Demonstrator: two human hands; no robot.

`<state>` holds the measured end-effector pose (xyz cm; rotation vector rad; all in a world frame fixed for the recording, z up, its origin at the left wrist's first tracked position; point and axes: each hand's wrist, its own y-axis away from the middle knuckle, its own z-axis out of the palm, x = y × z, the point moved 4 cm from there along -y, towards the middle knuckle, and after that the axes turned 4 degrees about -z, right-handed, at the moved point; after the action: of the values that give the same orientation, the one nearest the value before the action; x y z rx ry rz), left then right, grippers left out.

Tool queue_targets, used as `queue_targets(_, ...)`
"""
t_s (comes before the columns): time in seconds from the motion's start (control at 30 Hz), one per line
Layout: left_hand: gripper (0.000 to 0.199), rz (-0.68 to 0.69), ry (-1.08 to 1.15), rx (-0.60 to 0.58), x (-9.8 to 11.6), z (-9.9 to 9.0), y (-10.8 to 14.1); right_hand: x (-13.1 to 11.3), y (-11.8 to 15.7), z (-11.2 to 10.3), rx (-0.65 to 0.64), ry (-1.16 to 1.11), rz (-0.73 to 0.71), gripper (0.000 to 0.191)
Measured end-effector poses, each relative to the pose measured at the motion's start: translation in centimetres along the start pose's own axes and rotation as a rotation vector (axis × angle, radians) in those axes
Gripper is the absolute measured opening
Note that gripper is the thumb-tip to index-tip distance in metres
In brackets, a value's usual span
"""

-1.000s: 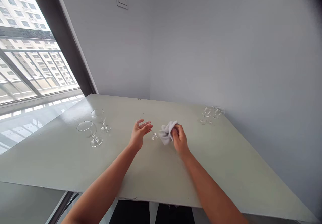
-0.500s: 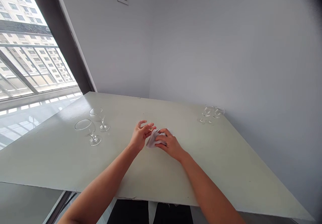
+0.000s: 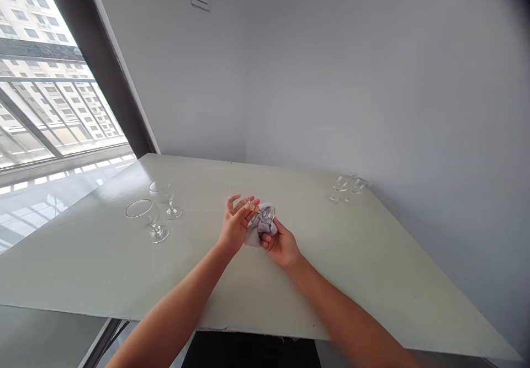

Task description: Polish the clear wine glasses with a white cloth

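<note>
My left hand (image 3: pixel 237 222) is closed around the bowl of a small stemmed glass (image 3: pixel 267 212), which it holds tilted on its side above the table. The foot of the glass points right, toward the cloth. A pale lilac-grey cloth (image 3: pixel 257 234) is bunched in my right hand (image 3: pixel 282 244), whose fingers are wrapped round it from below. The cloth presses around the stem and foot of the glass. My fingers and the cloth hide part of the glass.
Two stemmed glasses (image 3: pixel 159 233) stand upright at the left of the pale table (image 3: pixel 174 285). Two more glasses (image 3: pixel 343 183) stand near the far right edge, by the wall. A window with a railing (image 3: pixel 62 108) lies to the left.
My right hand has turned over from on top of the cloth to below it. The foot of the glass now shows against the cloth. My left hand still holds the glass.
</note>
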<state>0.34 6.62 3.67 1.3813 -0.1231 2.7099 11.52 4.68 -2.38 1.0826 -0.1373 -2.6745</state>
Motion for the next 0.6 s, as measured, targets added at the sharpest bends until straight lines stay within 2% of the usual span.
queue_targets(0.07, 0.050, 0.072, -0.107, 0.015, 0.3, 0.3, 0.4, -0.2, 0.5, 0.3, -0.026, 0.097, -0.023, 0.025)
queue_targets(0.17, 0.056, 0.169, -0.213, 0.003, 0.9, 0.8, 0.9, -0.5, 1.1, 0.6, -0.098, 0.242, -0.059, 0.043)
queue_targets(0.27, 0.054, 0.221, -0.281, 0.049, 1.3, 0.5, 0.9, -0.4, 1.5, 0.6, -0.182, 0.430, 0.043, 0.045)
queue_targets(0.33, 0.053, 0.259, -0.316, 0.089, 1.6, -0.1, 0.5, -0.6, 1.6, 0.3, -0.231, 0.650, 0.093, 0.042)
queue_targets(0.37, 0.054, 0.280, -0.336, 0.109, 1.7, -0.3, 0.4, -1.1, 1.6, 0.2, -0.213, 0.792, 0.040, 0.040)
queue_targets(0.4, 0.054, 0.299, -0.363, 0.128, 1.8, -0.5, 0.3, -1.9, 1.6, 0.1, -0.152, 0.945, -0.075, 0.038)
queue_targets(0.5, 0.052, 0.343, -0.511, 0.160, 1.7, -0.3, 0.6, -4.7, 2.1, 0.9, 0.107, 1.328, -0.575, 0.028)
queue_targets(0.53, 0.049, 0.362, -0.570, 0.148, 1.5, 0.1, 0.9, -5.1, 2.3, 1.4, 0.125, 1.407, -0.690, 0.028)
queue_targets(0.6, 0.042, 0.390, -0.653, 0.089, 1.0, 1.0, 1.5, -5.2, 2.3, 2.6, 0.040, 1.489, -0.793, 0.027)
